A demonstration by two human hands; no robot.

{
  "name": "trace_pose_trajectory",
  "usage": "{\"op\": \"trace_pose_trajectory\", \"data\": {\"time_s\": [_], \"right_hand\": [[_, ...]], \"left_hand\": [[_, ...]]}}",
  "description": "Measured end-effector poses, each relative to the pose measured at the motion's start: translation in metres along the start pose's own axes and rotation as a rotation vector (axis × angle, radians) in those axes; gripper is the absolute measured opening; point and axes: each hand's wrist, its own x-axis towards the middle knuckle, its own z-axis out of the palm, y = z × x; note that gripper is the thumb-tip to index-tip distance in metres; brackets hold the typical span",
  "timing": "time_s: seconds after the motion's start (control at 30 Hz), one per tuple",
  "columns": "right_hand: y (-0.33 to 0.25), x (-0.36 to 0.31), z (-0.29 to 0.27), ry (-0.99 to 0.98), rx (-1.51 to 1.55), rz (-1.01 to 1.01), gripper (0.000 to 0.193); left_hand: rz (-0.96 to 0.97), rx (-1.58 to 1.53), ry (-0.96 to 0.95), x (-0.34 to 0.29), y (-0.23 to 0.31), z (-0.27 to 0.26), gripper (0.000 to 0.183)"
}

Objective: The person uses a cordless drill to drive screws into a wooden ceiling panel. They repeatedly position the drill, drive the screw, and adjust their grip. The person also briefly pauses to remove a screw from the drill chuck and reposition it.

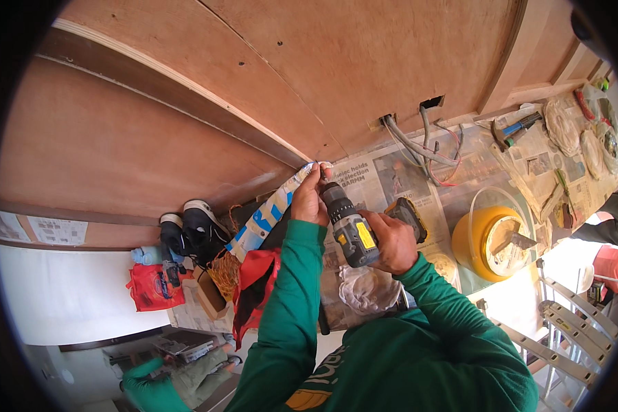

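A grey and black cordless drill with a yellow label lies across the middle of the view, its chuck toward the wooden panel wall. My right hand is wrapped around its handle, and the battery sticks out beyond the fingers. Just ahead of the chuck, my left hand is closed with thumb and finger pinched at the bit end, close to the corner where the panels meet the covered surface. What the pinch holds is too small to make out. A strip of blue and white material runs beside my left wrist.
Newspaper covers the surface. Grey cables come out of wall cutouts. On the right stand a yellow bucket, a hammer and a ladder. Shoes and a red bag lie left; a person appears lower left.
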Motion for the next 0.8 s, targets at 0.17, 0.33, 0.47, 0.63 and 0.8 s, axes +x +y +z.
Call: {"op": "trace_pose_trajectory", "data": {"time_s": [0.17, 0.33, 0.47, 0.63, 0.8], "right_hand": [[-0.002, 0.011, 0.012, 0.042, 0.016, 0.078, 0.066], [0.010, 0.022, 0.018, 0.033, -0.043, 0.128, 0.069], [0.019, 0.027, 0.018, 0.010, -0.100, 0.103, 0.069], [0.024, 0.030, 0.024, 0.077, -0.110, 0.058, 0.073], [0.023, 0.033, 0.028, 0.110, -0.100, 0.059, 0.073]], "left_hand": [[0.029, 0.004, 0.011, 0.031, -0.006, 0.005, 0.020], [0.093, 0.224, 0.044, 0.052, -0.009, 0.017, 0.022], [0.061, 0.267, 0.026, 0.060, -0.011, 0.011, 0.023], [-0.030, 0.150, -0.021, 0.056, -0.003, 0.018, 0.024], [0.008, 0.184, -0.011, 0.050, 0.008, 0.030, 0.021]]}}
